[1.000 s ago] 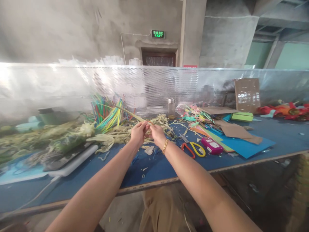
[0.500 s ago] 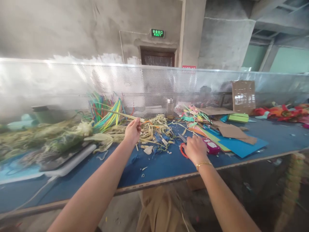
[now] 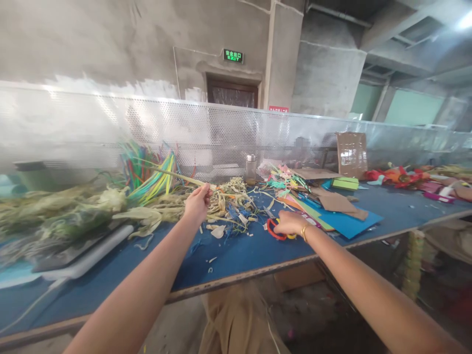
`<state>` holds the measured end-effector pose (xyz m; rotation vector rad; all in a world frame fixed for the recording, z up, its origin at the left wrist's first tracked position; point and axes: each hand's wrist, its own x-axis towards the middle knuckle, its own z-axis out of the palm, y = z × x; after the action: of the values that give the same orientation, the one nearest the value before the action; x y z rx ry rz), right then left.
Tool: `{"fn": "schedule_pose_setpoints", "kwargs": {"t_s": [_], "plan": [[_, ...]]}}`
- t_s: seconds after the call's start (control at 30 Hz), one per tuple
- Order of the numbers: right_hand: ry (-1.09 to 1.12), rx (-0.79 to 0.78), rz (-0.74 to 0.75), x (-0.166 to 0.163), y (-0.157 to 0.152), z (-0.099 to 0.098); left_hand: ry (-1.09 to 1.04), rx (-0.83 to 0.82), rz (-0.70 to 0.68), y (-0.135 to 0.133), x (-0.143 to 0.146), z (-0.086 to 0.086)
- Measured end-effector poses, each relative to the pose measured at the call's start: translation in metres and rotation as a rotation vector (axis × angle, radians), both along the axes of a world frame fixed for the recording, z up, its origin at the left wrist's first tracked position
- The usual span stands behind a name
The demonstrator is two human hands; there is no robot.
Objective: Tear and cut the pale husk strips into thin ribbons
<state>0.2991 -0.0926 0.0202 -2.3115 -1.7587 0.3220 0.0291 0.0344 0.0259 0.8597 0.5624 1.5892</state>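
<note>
Two bare hands stretch over the blue tabletop (image 3: 236,263). Pinched in the left hand's (image 3: 197,202) thumb and fingers is a pale green strip (image 3: 182,177), slanting up and away toward the far left. The right hand (image 3: 291,223) lies on the red-and-yellow-handled scissors (image 3: 269,228) on the table; whether its fingers have closed round them, I can't tell. Behind, a silver-capped clear bottle (image 3: 251,169) shows something brownish at its base; a dark-lidded green container (image 3: 35,178) stands at far left, contents hidden.

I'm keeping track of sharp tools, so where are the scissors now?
In the head view, the scissors are right of centre, partly covered by the right hand, between the scrap pile and the blue sheet.
</note>
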Motion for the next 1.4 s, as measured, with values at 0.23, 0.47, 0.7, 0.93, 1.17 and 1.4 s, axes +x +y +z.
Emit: {"fn": "schedule_pose_setpoints", "kwargs": {"t_s": [0.23,0.47,0.7,0.93,1.17,1.4], "plan": [[1.399,0.089,0.100,-0.008,-0.013,0.010,-0.006,0.016,0.024,-0.001,0.000,0.001],[1.841,0.241,0.266,-0.105,-0.039,0.006,0.027,0.044,0.113,-0.002,0.000,0.002],[1.880,0.065,0.215,-0.166,-0.025,-0.001,0.077,0.140,0.219,-0.007,0.004,0.006],[1.944,-0.004,0.147,-0.188,-0.019,0.002,0.237,0.243,0.427,-0.011,0.005,0.008],[1.947,-0.010,0.131,-0.200,-0.024,0.006,0.361,0.309,0.468,-0.015,0.003,0.010],[1.974,0.086,0.145,-0.201,-0.018,0.009,0.447,0.341,0.519,-0.016,0.003,0.008]]}}
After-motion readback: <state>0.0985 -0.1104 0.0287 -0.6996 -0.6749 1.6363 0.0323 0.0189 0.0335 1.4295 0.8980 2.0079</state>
